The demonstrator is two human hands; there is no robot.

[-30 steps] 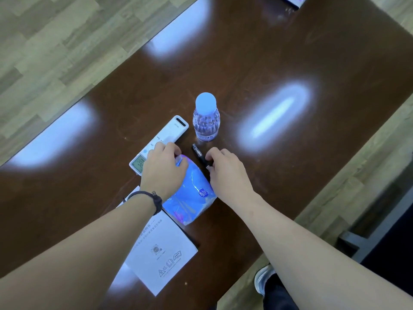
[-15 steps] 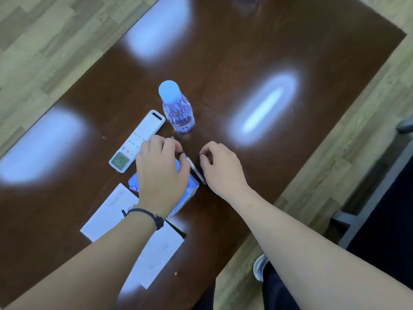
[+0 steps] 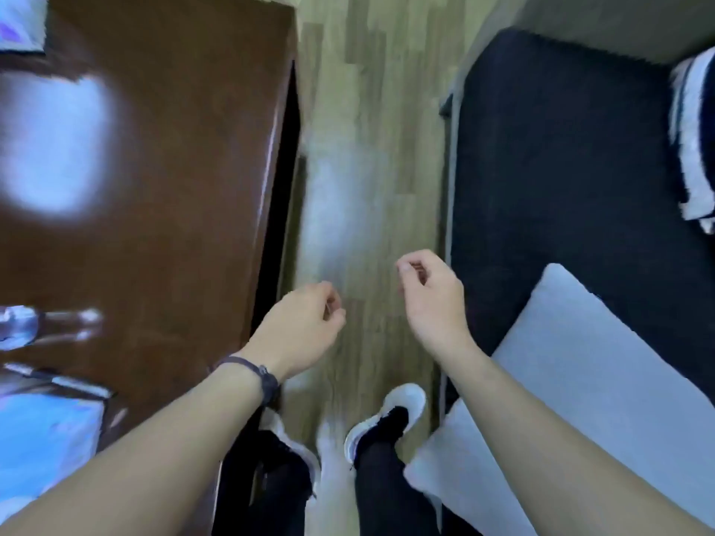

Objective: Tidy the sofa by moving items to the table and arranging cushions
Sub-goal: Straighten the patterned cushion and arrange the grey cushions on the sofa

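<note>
Both hands hang over the floor between table (image 3: pixel 162 179) and sofa (image 3: pixel 561 168): left hand (image 3: pixel 300 330) and right hand (image 3: pixel 433 299) loosely curled, seemingly holding nothing through the blur; a pale cushion (image 3: pixel 580 381) lies on the sofa

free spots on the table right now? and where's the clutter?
The table is bare across its middle and along the floor-side edge, apart from glare. Clutter hugs the near-left corner: the blue pack and blurred items above it. On the sofa, the dark seat is open between the grey cushion and the striped one.
</note>
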